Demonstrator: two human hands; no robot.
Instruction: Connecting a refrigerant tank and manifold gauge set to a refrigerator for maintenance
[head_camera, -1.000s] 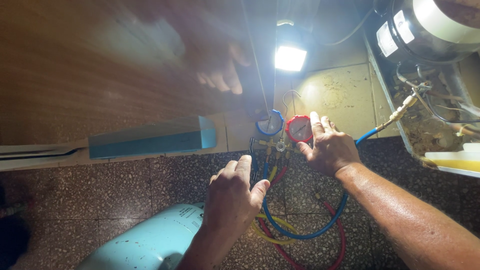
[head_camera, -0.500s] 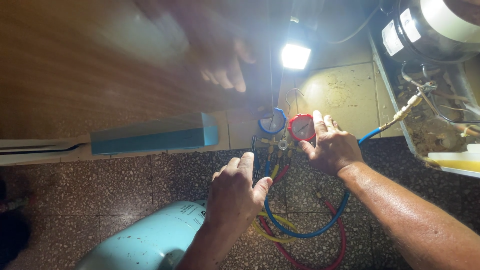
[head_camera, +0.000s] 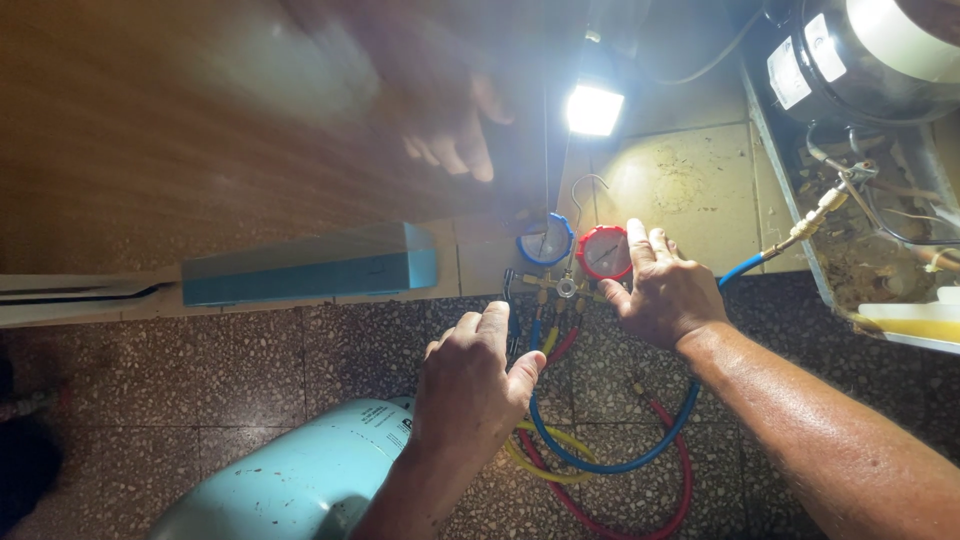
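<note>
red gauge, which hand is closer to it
Right. The right hand touches the red gauge at its right edge; the left hand sits lower left of it, by the hoses, apart from the gauge.

1. I see speckled terrazzo floor (head_camera: 250, 370), smooth with a dull sheen.
2. The pale blue refrigerant cylinder (head_camera: 290, 480) looks like painted metal, scuffed and matt.
3. The manifold body (head_camera: 565, 287) and hose fitting (head_camera: 808, 225) look like brass, faintly shiny.
4. The blue hose (head_camera: 610, 462), red hose (head_camera: 680, 470) and yellow hose (head_camera: 545, 465) appear smooth rubber.
5. The wood panel (head_camera: 150, 130) is grained with a soft gloss.
</note>
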